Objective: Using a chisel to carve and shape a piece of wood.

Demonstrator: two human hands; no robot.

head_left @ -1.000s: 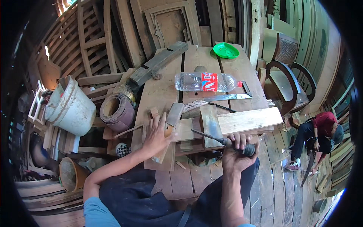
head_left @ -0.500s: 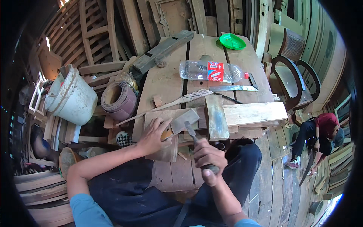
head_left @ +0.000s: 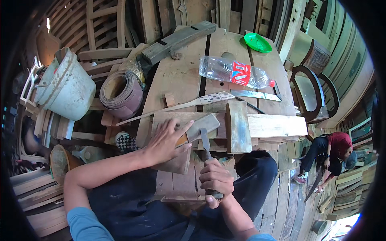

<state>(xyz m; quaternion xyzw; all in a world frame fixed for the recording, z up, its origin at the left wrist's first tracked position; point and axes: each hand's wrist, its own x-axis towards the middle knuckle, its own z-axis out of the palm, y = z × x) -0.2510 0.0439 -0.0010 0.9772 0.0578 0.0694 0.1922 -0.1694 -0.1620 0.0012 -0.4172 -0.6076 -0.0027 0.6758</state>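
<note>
My left hand [head_left: 167,142] rests with fingers spread on a grey rectangular stone [head_left: 209,122] with a yellowish base, lying on boards at the bench's near edge. My right hand [head_left: 215,182] is closed around the dark handle of a flat metal chisel [head_left: 205,140], whose blade end lies at the stone's lower side. Right of the stone is a thick blue-stained wooden block [head_left: 239,130], across a pale plank [head_left: 277,125]. A long thin wooden piece [head_left: 169,107] with a dotted wide end lies beyond.
The bench [head_left: 169,76] holds a plastic bottle [head_left: 217,66], metal square [head_left: 255,94], green dish [head_left: 257,43] and grey beam [head_left: 181,40]. Left are a white bucket [head_left: 70,96], rolled strip [head_left: 120,102] and wood pieces. Another person [head_left: 337,146] crouches at right with a long blade; chairs [head_left: 311,96] stand behind.
My right hand has moved left and down, turning the chisel from pointing left to pointing away from me onto the stone. My left fingers have spread slightly. The view has shifted.
</note>
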